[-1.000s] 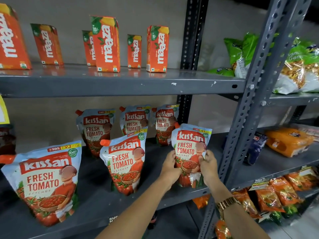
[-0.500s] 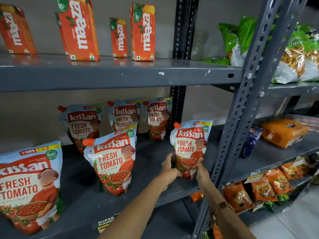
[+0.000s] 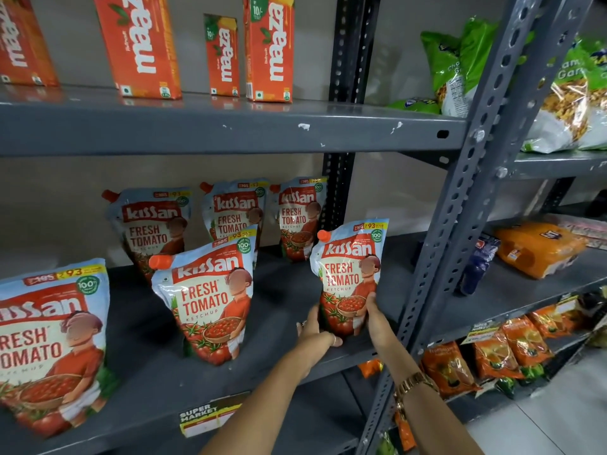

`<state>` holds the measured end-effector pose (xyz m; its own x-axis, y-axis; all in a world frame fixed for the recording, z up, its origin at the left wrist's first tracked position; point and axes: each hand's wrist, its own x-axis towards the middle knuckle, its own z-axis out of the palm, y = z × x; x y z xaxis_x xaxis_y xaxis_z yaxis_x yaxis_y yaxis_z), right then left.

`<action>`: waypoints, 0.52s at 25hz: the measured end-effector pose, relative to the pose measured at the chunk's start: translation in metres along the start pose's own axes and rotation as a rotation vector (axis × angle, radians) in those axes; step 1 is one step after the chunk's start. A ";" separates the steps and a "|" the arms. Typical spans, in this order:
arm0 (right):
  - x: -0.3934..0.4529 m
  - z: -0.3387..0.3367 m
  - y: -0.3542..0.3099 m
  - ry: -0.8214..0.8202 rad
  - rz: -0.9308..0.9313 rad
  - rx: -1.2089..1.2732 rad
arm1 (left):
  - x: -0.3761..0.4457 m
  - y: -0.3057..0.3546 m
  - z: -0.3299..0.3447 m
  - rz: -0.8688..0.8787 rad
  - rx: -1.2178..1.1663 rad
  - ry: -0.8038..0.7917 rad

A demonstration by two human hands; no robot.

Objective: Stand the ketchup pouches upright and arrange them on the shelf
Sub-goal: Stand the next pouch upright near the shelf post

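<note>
The grey middle shelf (image 3: 157, 382) carries six ketchup pouches, and every place below is told from the pouch in the hands. Far to its left, at the picture's edge and nearest the camera, stands a large-looking pouch (image 3: 49, 349), partly cut off. Between that one and the held pouch, a front pouch (image 3: 210, 300) stands upright with its orange cap at the upper left. Behind and to the left, three rear pouches (image 3: 149, 224) (image 3: 235, 208) (image 3: 299, 218) lean against the back wall. The held pouch (image 3: 349, 277) stands upright near the shelf's right end, just left of the perforated grey upright (image 3: 460, 224); its base seems to touch the shelf, though the hands hide it. The left hand (image 3: 317, 333) presses its lower left edge, fingers curled against the pouch, a ring showing. The right hand (image 3: 372, 318) clasps the lower right edge, thumb on the front, a gold watch (image 3: 412, 385) on the wrist. Above it, on the upper shelf, stand orange juice cartons (image 3: 269, 47). To its right, past the upright, lie snack packets (image 3: 538, 249).
</note>
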<state>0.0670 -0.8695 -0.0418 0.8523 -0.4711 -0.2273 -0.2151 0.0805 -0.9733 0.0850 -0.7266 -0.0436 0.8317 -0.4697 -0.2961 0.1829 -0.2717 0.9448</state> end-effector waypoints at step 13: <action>-0.009 0.020 0.009 -0.070 0.022 -0.184 | -0.024 -0.010 -0.033 -0.078 0.064 -0.034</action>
<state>0.0668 -0.8470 -0.0491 0.8761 -0.4081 -0.2566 -0.3123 -0.0750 -0.9470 0.0800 -0.6850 -0.0415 0.7977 -0.4728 -0.3744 0.2121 -0.3612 0.9080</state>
